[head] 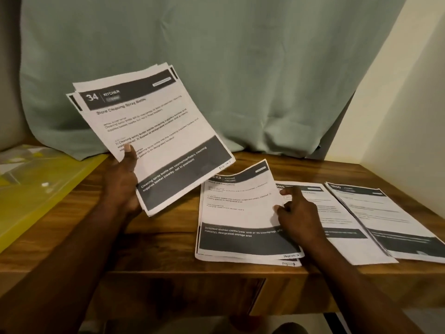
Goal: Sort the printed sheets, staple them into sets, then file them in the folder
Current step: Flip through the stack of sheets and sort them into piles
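My left hand [124, 179] grips a loose stack of printed sheets [154, 133] above the wooden table, thumb on the top page headed "34 KITCHEN". Three piles lie on the table to the right. My right hand [297, 215] pinches the right edge of the top sheet of the nearest pile [238, 213], and that sheet's upper edge curls up. A second pile [346, 227] lies partly under my right hand. The third pile [390, 220] lies at the far right. A yellow translucent folder [36, 191] lies at the table's left end.
The wooden table [168, 237] has its front edge close to me, with a drawer front below. A green curtain [240, 68] hangs behind the table. A pale wall [409, 116] closes in on the right.
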